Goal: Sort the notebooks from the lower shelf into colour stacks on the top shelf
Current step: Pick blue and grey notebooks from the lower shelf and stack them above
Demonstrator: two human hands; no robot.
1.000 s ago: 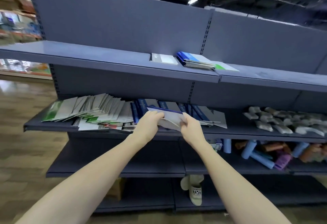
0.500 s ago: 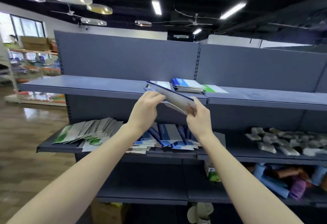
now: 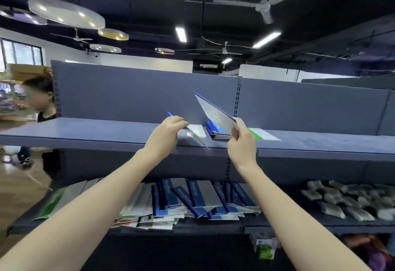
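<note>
Since the picture half a second ago, both hands have risen from in front of the shelf's edge to above the top shelf (image 3: pixel 85 130), and the two notebooks that were held together are now apart, one in each hand.

The right hand (image 3: pixel 241 142) pinches a blue-edged notebook (image 3: pixel 215 112) by its lower corner; the notebook stands tilted, its long axis running up and to the left, directly above the blue stack (image 3: pixel 217 131) that lies near the shelf's front edge. So the right hand is the nearer one to that stack, and I judge the coming move is only a short lowering onto it.

The left hand (image 3: pixel 165 134) holds, with curled fingers, a second thin notebook (image 3: pixel 195 138), blurred, with a blue tip showing behind the knuckles. It hangs over the white notebook (image 3: pixel 197 130) lying just left of the blue stack. A green notebook (image 3: pixel 263 134) lies flat to the right of the stack.

Many notebooks remain, mixed, on the lower shelf (image 3: pixel 203 227).
</note>
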